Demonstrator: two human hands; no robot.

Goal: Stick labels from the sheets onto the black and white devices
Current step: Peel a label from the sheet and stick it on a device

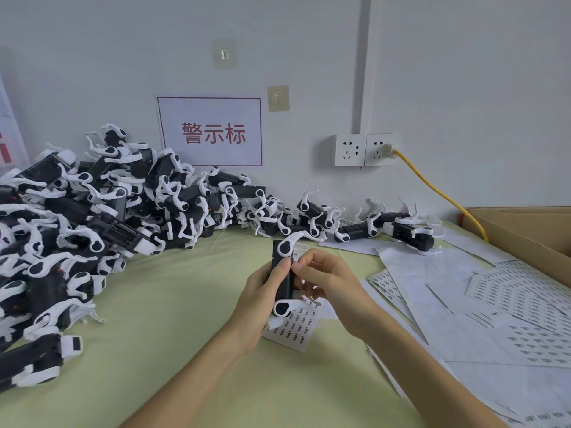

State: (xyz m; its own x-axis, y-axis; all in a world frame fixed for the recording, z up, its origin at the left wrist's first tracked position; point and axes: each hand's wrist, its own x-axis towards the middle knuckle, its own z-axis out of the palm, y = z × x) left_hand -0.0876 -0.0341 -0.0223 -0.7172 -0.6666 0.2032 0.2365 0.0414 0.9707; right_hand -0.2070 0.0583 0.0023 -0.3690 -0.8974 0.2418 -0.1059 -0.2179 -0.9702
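In the head view, you had one box (525, 233) at the right edge of the table (185, 319). The frame cut it off, and its inside did not show.

Your left hand (262, 301) gripped one device (285, 287) upright above the table's middle, with your fingers wrapped round its black body. The device had a white arm at its top and another at its bottom. Your right hand (327, 282) pinched at the device's right edge, thumb and forefinger meeting your left thumb there. Whether a label sat under those fingertips was hidden.

A small sheet (293, 333) of labels lay beneath both hands, partly covered by them, and its print was too fine to read. More sheets (494, 307) overlapped at the right and ran off the frame; I could not count them. A pile (77, 230) of devices filled the left side, too tangled to count, thinning to a row along the wall.

On the wall were one sign (211, 132), two hooks (225, 54) and two sockets (366, 149). One yellow cable (438, 189) was plugged into the right socket and ran down toward the box.
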